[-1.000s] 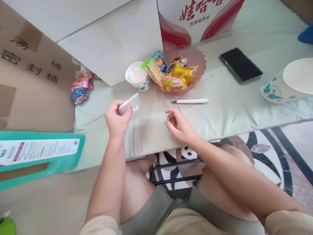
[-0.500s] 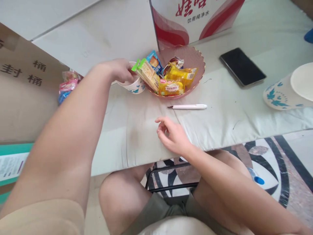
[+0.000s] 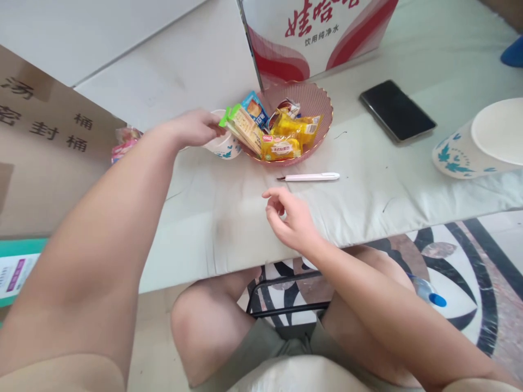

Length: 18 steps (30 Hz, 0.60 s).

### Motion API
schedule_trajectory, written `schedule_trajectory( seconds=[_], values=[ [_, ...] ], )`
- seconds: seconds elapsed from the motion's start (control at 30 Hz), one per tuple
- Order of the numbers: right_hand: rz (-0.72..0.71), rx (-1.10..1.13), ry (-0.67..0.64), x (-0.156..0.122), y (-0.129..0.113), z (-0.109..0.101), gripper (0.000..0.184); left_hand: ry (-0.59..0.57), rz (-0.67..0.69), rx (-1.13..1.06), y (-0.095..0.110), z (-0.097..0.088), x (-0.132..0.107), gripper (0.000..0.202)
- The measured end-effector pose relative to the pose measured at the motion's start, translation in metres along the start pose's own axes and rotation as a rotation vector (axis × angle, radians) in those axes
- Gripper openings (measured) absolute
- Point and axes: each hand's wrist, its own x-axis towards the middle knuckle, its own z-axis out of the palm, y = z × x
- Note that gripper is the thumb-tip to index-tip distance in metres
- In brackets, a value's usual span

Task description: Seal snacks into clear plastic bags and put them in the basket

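My left hand point(image 3: 196, 128) reaches over the rim of a white paper cup point(image 3: 226, 148) with blue leaf print. Its fingers are bent together and dip at the cup's mouth; what they hold, if anything, is hidden. Touching the cup on its right is a pink ribbed glass bowl point(image 3: 322, 117) with wrapped snacks: a yellow bread pack point(image 3: 281, 148), a cracker pack point(image 3: 245, 126) and a blue packet point(image 3: 255, 109). My right hand point(image 3: 290, 218) rests near the table's front edge, loosely curled, thumb and forefinger apart, nothing in it. A white pen-like tool point(image 3: 312, 177) with a dark tip lies just beyond.
A black phone point(image 3: 398, 111) lies right of the bowl. A large paper cup point(image 3: 478, 144) lies tipped at the right edge. Behind stands a red and white water carton point(image 3: 318, 41); a brown cardboard box point(image 3: 49, 158) is at left. A pale cloth covers the table point(image 3: 237, 228).
The view has shifted a little. My left hand has drawn back slightly from the cup's mouth, its fingers less deep inside. My right hand stays about where it was.
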Motion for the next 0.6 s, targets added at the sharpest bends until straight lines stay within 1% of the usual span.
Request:
schedule_trajectory(
  seconds=[0.07, 0.1, 0.17, 0.2, 0.23, 0.27, 0.3, 0.33, 0.4, 0.43, 0.5, 0.6],
  values=[
    [0.005, 0.016, 0.000, -0.001, -0.001, -0.002, 0.022, -0.006, -0.042, 0.087, 0.000, -0.007, -0.014, 0.023],
    [0.005, 0.021, -0.001, -0.002, -0.002, -0.002, 0.022, 0.056, -0.041, 0.041, 0.000, -0.007, -0.025, 0.023],
    [0.003, 0.020, 0.003, -0.004, -0.002, -0.003, 0.022, 0.239, -0.004, -0.219, -0.002, 0.001, -0.054, 0.019],
    [0.002, 0.009, 0.003, -0.004, -0.001, -0.003, 0.022, 0.284, 0.025, -0.374, -0.005, 0.010, -0.072, 0.018],
    [0.002, -0.008, 0.002, -0.004, 0.000, -0.003, 0.022, 0.301, 0.057, -0.517, -0.010, 0.020, -0.093, 0.012],
    [0.000, -0.033, 0.001, -0.003, 0.001, -0.003, 0.021, 0.278, 0.076, -0.679, -0.015, 0.033, -0.113, 0.010],
    [-0.004, -0.071, 0.004, -0.002, 0.002, -0.004, 0.020, 0.235, 0.042, -0.833, -0.022, 0.046, -0.133, 0.022],
    [-0.011, -0.128, 0.016, 0.000, 0.004, -0.006, 0.020, 0.142, -0.023, -0.943, -0.030, 0.059, -0.151, 0.033],
    [-0.020, -0.293, 0.071, 0.004, 0.009, -0.010, 0.021, 0.032, -0.137, -1.084, -0.044, 0.082, -0.177, 0.047],
    [-0.019, -0.388, 0.111, 0.007, 0.012, -0.014, 0.022, 0.000, -0.168, -1.120, -0.049, 0.091, -0.184, 0.049],
    [-0.007, -0.563, 0.187, 0.012, 0.017, -0.021, 0.026, -0.029, -0.176, -1.181, -0.056, 0.099, -0.190, 0.048],
    [0.012, -0.741, 0.241, 0.016, 0.025, -0.030, 0.029, -0.056, -0.181, -1.284, -0.060, 0.098, -0.184, 0.042]
  ],
)
